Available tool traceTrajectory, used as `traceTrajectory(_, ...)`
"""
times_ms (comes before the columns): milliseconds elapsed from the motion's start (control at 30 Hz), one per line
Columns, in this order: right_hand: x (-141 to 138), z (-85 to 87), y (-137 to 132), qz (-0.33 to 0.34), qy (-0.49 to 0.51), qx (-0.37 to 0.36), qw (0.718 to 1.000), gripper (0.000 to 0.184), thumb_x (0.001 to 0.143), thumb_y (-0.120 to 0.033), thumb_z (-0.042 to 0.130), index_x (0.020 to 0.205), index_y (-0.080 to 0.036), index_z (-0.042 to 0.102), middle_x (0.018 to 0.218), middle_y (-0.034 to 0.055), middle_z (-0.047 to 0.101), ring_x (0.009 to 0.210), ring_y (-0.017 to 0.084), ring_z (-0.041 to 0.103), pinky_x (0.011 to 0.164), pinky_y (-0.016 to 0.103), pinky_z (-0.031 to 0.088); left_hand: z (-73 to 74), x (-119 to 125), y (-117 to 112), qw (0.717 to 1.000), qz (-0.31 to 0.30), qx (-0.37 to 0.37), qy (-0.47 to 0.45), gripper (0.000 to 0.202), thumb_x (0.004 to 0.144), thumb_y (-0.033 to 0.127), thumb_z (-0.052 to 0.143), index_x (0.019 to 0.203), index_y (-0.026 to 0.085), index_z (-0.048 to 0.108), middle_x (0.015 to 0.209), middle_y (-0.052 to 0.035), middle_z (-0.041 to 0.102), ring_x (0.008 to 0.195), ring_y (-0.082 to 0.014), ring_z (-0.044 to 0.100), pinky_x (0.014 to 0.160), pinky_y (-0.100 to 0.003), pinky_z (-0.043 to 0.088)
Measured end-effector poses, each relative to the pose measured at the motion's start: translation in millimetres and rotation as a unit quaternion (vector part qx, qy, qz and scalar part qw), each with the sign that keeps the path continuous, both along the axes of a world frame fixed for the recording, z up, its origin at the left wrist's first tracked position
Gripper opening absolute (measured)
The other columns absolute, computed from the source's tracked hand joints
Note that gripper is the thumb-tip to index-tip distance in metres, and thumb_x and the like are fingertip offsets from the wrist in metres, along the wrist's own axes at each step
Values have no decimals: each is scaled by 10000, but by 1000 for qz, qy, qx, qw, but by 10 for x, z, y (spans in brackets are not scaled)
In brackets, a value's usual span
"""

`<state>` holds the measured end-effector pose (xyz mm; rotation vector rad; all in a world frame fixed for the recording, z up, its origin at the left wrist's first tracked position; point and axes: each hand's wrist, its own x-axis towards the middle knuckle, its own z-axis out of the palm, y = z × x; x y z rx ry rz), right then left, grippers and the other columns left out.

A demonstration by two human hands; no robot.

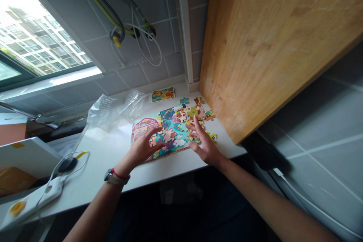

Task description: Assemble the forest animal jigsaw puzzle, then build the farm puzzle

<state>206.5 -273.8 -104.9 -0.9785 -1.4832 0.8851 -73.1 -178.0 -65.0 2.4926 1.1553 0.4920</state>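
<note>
- our forearms: reaching in from below, both bare
- our left hand: fingers spread and curved above the barn end of the puzzle, nothing clearly held; watch and red cord at its wrist
- our right hand: open wide, empty, nearer the loose pieces
- jigsaw puzzle: partly assembled, straight ahead between both hands, long axis along the white countertop
- picture card, plastic bag: just beyond it

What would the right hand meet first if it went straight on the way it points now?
The right hand would probably meet the jigsaw puzzle pieces first; it reaches over them, though depth is unclear.
</note>
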Motion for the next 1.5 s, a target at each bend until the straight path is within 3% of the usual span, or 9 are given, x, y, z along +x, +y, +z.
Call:
traceTrajectory(267, 23, -54, 86, -33, 80, -42, 995, 914, 1028, -412, 552, 1707, -305, -49, 1630, 165, 458, 1514, 297, 451, 1169, 524, 470, -237, 350, -37, 1000, 12, 16, 20, 456, 940, 334, 738, 1366, 273, 587, 1343, -97, 716, 1252, -332, 669, 1040, -512, 562)
traceTrajectory(433, 37, -58, 134, -29, 183, -74, 980, 933, 995, -434, 588, 1712, -307, 5, 1663, 163, 408, 1438, 301, 526, 1083, 484, 542, -179, 315, -33, 999, -38, -34, -2, 457, 944, 281, 740, 1368, 295, 569, 1321, -55, 711, 1239, -279, 673, 1072, -466, 548)
traceTrajectory(600, 26, -26, 119, -52, 213, -90, 972, 942, 962, -436, 646, 1713, -316, 88, 1659, 143, 414, 1357, 298, 573, 1038, 467, 565, -138, 309, -59, 997, -71, -11, -22, 364, 975, 337, 712, 1323, 290, 617, 1311, -75, 662, 1192, -265, 676, 1013, -435, 577)
traceTrajectory(800, 40, -40, 110, -52, 190, -90, 976, 873, 969, -431, 644, 1703, -296, 191, 1469, 140, 602, 1335, 292, 588, 1046, 474, 562, -84, 221, -197, 999, -17, 14, -48, 342, 1038, 309, 607, 1376, 282, 658, 1275, -90, 688, 1097, -234, 720, 919, -368, 613)
traceTrajectory(933, 42, -93, 120, -54, 158, -78, 983, 798, 979, -435, 635, 1681, -286, 287, 1308, 132, 688, 1287, 294, 629, 1027, 485, 571, 19, 81, -352, 993, 11, -39, -108, 236, 1011, 390, 654, 1169, 248, 758, 1030, -67, 782, 930, -226, 765, 842, -352, 627)
traceTrajectory(1033, 33, -103, 105, -47, 123, -61, 989, 692, 1002, -430, 607, 1643, -283, 391, 1250, 121, 714, 1235, 286, 665, 1011, 477, 583, 87, -8, -457, 961, 92, -160, -204, 281, 954, 476, 720, 1011, 201, 731, 1001, -89, 811, 931, -255, 797, 817, -352, 646)
traceTrajectory(1133, 18, -72, 61, -44, 51, -22, 998, 634, 1018, -382, 583, 1627, -303, 423, 1310, 115, 715, 1216, 277, 681, 1019, 464, 581, 128, -20, -500, 892, 196, -269, -307, 402, 863, 543, 800, 948, 179, 652, 1081, -125, 808, 894, -278, 812, 650, -293, 637)
traceTrajectory(1300, 7, -36, -20, 11, -94, 60, 994, 787, 1008, -324, 588, 1696, -357, 207, 1611, 97, 524, 1365, 296, 610, 1092, 475, 549, 116, 207, -460, 780, 247, -382, -429, 564, 694, 482, 950, 980, 196, 558, 1179, -102, 773, 905, -280, 817, 614, -244, 630)
traceTrajectory(1500, -1, -45, -36, 85, -210, 91, 970, 983, 977, -396, 656, 1717, -285, 19, 1734, 122, 314, 1569, 330, 373, 1260, 525, 376, 121, 591, -472, 781, 179, -415, -432, 721, 696, 449, 957, 1271, 209, 593, 1129, -77, 731, 911, -285, 814, 738, -332, 673)
